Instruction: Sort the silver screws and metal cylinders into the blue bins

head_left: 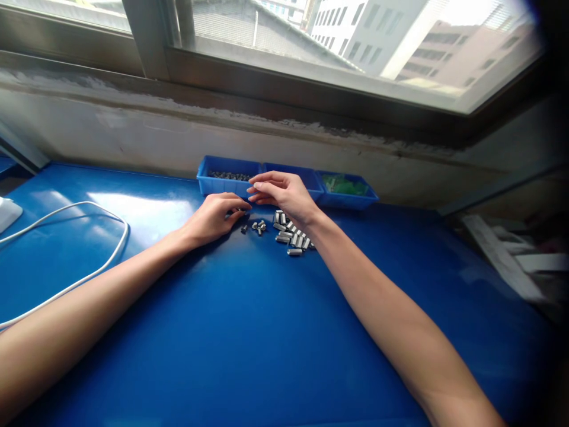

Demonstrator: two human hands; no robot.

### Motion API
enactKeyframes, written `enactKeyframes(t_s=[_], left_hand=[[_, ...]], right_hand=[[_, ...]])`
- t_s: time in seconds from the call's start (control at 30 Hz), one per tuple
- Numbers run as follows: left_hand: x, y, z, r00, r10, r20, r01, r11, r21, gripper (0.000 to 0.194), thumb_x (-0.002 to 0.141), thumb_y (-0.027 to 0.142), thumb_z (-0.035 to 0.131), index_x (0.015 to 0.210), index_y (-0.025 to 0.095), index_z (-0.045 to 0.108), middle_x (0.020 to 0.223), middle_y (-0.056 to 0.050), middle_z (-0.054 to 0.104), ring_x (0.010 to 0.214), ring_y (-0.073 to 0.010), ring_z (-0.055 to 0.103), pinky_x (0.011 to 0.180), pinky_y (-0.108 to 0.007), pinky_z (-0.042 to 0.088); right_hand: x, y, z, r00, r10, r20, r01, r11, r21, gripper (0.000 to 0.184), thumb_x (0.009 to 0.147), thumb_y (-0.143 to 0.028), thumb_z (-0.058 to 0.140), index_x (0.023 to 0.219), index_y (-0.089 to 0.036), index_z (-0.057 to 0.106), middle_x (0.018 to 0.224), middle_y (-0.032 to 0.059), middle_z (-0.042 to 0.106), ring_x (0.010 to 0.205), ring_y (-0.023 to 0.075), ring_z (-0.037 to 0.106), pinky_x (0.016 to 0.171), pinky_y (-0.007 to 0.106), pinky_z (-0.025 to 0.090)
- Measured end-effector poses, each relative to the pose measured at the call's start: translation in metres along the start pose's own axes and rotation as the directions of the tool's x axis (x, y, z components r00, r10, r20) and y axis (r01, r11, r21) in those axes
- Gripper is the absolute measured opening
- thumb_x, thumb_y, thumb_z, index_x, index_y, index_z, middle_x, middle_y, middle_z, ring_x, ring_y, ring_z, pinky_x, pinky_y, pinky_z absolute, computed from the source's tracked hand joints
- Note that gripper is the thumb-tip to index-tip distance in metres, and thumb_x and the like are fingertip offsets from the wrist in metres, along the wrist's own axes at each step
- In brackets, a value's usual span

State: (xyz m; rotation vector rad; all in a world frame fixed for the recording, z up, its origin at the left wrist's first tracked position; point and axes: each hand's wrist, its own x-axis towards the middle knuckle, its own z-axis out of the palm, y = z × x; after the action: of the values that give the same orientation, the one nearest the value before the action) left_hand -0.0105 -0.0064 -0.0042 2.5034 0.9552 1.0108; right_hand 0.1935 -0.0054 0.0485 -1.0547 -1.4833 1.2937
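Observation:
My left hand rests low over the blue tabletop, its fingers curled and thumb drawn in. A small dark piece shows at its fingertips, too small to name. Just above and to the right, my right hand hovers in front of the bins with its fingers apart and no object visible in them. Between and below the hands lies a small group of short metal screws, with a single dark one beside it. Several silver hexagonal metal pieces lie in a loose pile under my right wrist, which partly covers them.
Three joined blue bins stand against the wall: the left bin holds many small metal parts, the middle bin is partly hidden by my hand, and the right one holds green pieces. A white cable curves across the table's left side.

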Motion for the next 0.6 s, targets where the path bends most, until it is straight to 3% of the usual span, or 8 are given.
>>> enactKeyframes(t_s=[0.17,0.33,0.47,0.6], left_hand=[[0.0019,0.002,-0.0019,0.996,-0.068,-0.05,0.064,0.996,-0.068,0.026,0.094,0.034,0.06,0.093,0.016,0.078,0.087,-0.007,0.075,0.07,-0.0157,0.066,0.066,-0.026,0.05],[0.0029,0.0028,-0.0022,0.975,-0.212,-0.069,0.19,0.953,-0.236,0.028,0.094,0.044,0.062,0.096,0.017,0.071,0.085,-0.006,0.072,0.072,-0.0166,0.068,0.066,-0.026,0.052],[0.0032,0.0033,-0.0034,0.921,-0.376,-0.101,0.285,0.827,-0.485,0.044,0.078,0.053,0.08,0.097,0.018,0.062,0.079,-0.002,0.07,0.069,-0.0175,0.071,0.065,-0.027,0.056],[0.0051,0.0042,-0.0078,0.882,-0.456,-0.116,0.3,0.736,-0.607,0.058,0.061,0.06,0.089,0.08,0.018,0.053,0.075,-0.002,0.07,0.07,-0.0188,0.073,0.066,-0.027,0.058]], right_hand=[[-0.0011,0.0023,-0.0005,0.997,0.05,0.055,-0.046,0.995,-0.086,0.017,0.08,-0.029,0.077,0.092,-0.016,0.075,0.087,0.0065,0.079,0.077,0.0155,0.073,0.073,0.026,0.059],[-0.0013,0.0015,-0.0012,0.998,0.034,0.048,-0.028,0.992,-0.124,0.017,0.08,-0.027,0.074,0.093,-0.016,0.076,0.088,0.0066,0.079,0.077,0.0159,0.073,0.071,0.025,0.058],[-0.0006,0.0027,-0.0044,0.999,0.008,0.054,0.003,0.979,-0.202,0.016,0.082,-0.026,0.071,0.093,-0.015,0.075,0.083,0.006,0.078,0.074,0.0158,0.072,0.069,0.026,0.057],[-0.001,0.0063,-0.0057,0.984,-0.004,0.179,0.055,0.958,-0.281,0.019,0.078,-0.024,0.074,0.095,-0.017,0.076,0.079,0.0034,0.077,0.073,0.0172,0.071,0.07,0.029,0.057]])
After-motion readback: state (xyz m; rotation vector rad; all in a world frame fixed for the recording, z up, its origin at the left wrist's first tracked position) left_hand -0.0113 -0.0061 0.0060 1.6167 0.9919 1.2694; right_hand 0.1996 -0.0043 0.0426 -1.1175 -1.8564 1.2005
